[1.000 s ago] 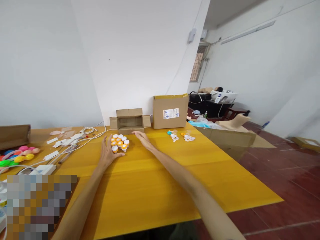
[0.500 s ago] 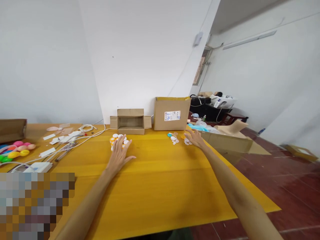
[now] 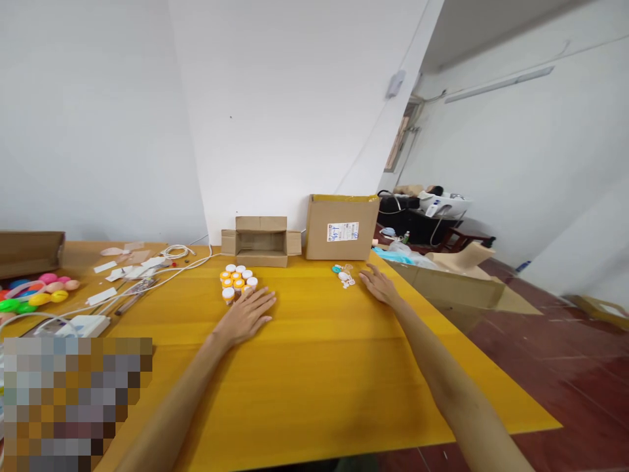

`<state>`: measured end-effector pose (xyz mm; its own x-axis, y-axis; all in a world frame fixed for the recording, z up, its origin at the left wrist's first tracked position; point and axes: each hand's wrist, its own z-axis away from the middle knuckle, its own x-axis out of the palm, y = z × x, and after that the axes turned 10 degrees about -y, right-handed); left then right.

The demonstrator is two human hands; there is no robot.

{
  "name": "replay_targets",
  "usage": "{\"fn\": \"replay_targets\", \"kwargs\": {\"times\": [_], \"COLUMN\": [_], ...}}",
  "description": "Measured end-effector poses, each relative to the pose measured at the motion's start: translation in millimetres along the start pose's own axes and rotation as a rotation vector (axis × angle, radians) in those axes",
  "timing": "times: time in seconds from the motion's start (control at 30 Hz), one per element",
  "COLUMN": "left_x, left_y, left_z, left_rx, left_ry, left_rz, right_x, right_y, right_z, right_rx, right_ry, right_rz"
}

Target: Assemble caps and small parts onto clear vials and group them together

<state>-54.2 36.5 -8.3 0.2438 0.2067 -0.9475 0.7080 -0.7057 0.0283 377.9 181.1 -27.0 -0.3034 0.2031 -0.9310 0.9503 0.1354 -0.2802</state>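
Several small orange bottles with white caps [image 3: 236, 283] stand in a tight cluster on the yellow table [image 3: 304, 367]. My left hand [image 3: 248, 316] lies with fingers stretched at the cluster's near right edge, hiding some of the bottles; it holds nothing. To the right is a small pile of white, teal and clear pieces [image 3: 344, 275], too small to name. Beside that pile, my right hand [image 3: 381, 287] is spread low over the table, its fingers apart and nothing in them; part of the pile may be hidden by it.
An open cardboard box [image 3: 261, 242] lies on its side at the back, beside a taped, labelled carton [image 3: 343, 229]. Leftward are white cables [image 3: 177, 251], a power strip [image 3: 83, 326] and colourful balloon-like objects [image 3: 44, 288]. A large cardboard box [image 3: 452, 288] stands off the right edge.
My left hand has slid right and slightly down, uncovering more of the bottles. My right hand has moved a little downward, nearer the small pieces. The view has shifted slightly.
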Motion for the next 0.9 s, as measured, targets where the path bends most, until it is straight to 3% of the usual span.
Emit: {"fn": "replay_targets", "kwargs": {"times": [0.1,0.2,0.53,0.9], "left_x": [3.2,4.5,0.6,-1.7], "left_y": [-2.2,-3.1,3.0,3.4], "left_z": [-0.1,0.1,0.4,-2.0], "left_rx": [-0.026,-0.075,-0.151,-0.054], "left_ry": [-0.006,-0.007,-0.006,0.023], "left_rz": [0.007,-0.026,-0.31,-0.321], "right_x": [-4.4,-6.8,-5.8,-11.4], "right_y": [-0.9,0.0,5.6,-32.7], "right_z": [6.2,10.6,27.8,91.6], "right_rx": [-0.01,-0.037,-0.159,-0.334], "right_ry": [-0.078,-0.076,-0.133,-0.243], "right_rz": [-0.003,-0.015,-0.117,-0.225]}}
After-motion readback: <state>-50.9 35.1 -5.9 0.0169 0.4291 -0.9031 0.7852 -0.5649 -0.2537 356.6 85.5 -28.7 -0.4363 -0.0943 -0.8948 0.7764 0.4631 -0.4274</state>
